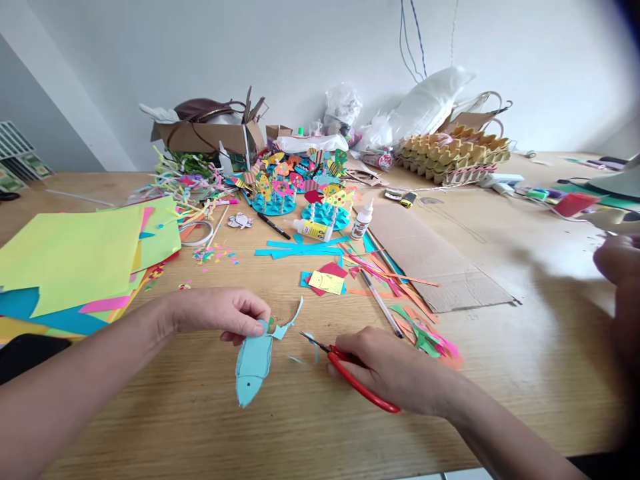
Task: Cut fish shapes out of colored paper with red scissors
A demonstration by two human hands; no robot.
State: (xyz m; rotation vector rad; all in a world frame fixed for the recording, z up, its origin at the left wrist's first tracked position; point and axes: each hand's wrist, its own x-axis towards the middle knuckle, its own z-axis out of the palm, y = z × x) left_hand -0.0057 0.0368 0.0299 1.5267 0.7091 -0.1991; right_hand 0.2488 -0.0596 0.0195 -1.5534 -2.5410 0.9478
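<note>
My left hand (233,317) pinches the tail end of a light blue paper fish (254,363), whose outline, head line and eye are drawn in dark ink. The fish's head points down toward me. A thin curled offcut (286,328) sticks out to the right of the fish near my fingertips. My right hand (380,367) is closed around red-handled scissors (357,383), their dark tips pointing left, apart from the fish. Small blue paper scraps (311,340) lie by the scissor tips.
Colored paper sheets (75,247) are stacked at left. Finished paper fish on blue bases (273,203), glue bottles (362,220) and blue strips (300,249) stand ahead. A cardboard sheet (435,260) and paper scraps (425,337) lie to the right. Another person's hand (620,267) shows at the right edge.
</note>
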